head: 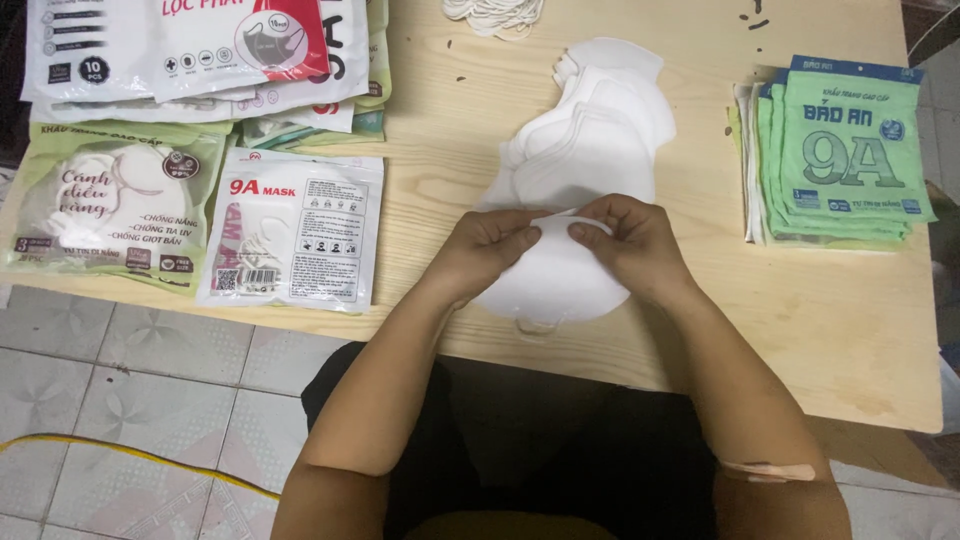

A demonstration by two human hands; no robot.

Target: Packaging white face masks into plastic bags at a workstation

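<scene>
My left hand (488,247) and my right hand (628,243) both pinch the top edge of a folded white face mask (556,275) that lies on the light wooden table (860,330) near its front edge. One thin ear loop of the mask pokes out below it. Just behind my hands a fanned stack of several more white masks (590,135) stretches toward the back of the table.
A pile of green mask pouches (845,155) lies at the right. Sealed white and green mask packs (290,230) cover the left side. A bundle of white elastic loops (495,14) sits at the back edge. Tiled floor (120,400) with a yellow cord lies below left.
</scene>
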